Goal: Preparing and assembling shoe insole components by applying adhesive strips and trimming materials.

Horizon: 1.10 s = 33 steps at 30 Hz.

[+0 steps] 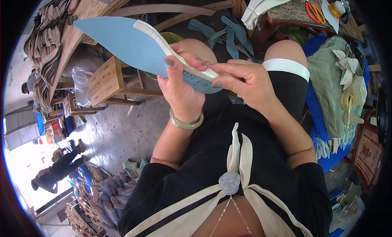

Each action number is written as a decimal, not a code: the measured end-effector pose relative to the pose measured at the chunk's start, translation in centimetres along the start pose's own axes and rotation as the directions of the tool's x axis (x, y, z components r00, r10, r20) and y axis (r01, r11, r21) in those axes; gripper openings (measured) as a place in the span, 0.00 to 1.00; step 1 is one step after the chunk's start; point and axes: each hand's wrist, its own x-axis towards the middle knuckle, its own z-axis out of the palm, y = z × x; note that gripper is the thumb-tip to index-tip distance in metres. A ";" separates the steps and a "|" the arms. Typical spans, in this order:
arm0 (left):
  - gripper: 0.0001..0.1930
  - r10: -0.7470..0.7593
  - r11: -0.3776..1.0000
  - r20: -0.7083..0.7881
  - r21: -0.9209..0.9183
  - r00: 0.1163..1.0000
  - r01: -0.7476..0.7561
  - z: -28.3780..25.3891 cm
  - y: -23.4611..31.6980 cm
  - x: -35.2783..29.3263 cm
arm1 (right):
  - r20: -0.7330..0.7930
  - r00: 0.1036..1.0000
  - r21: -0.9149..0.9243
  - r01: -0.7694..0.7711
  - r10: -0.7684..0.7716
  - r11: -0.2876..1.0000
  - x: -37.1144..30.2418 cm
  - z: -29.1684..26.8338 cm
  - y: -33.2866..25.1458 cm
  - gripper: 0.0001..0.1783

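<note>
A long blue shoe insole point(118, 43) is held up above my lap, its pointed toe toward the upper left. Along its far edge runs a shiny off-white strip point(153, 34), which reaches the heel end. My left hand point(177, 83) is closed round the rear half of the insole, thumb on the blue face and fingers over the strip. At the heel, my right hand point(251, 81) pinches the strip's end between thumb and forefinger. The fingertips hide part of the heel edge, so I cannot tell how the strip sits there.
A wooden stool point(107, 81) stands left. More blue insoles point(234, 34) lie beyond my knees. A table point(286, 14) with white strips is at the upper right. Stacked insoles point(47, 49) and a heap point(108, 196) fill the left side. Someone point(59, 169) stands by the bright doorway.
</note>
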 end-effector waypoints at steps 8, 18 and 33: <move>0.21 -0.483 0.752 0.191 0.590 0.855 0.294 -3.3 -0.8 1.8 | -0.045 0.999 -0.311 0.006 -0.021 0.950 0.3 -2.1 1.7 0.13; 0.15 -0.152 -0.355 0.888 0.361 0.435 -0.862 0.8 2.2 6.2 | 0.321 0.903 -0.759 0.426 -0.285 0.493 3.6 -2.2 -2.4 0.10; 0.15 -0.800 0.422 0.329 0.903 0.501 0.080 1.2 1.7 5.3 | -0.013 0.992 0.455 -0.108 0.128 0.884 3.8 -8.1 1.0 0.12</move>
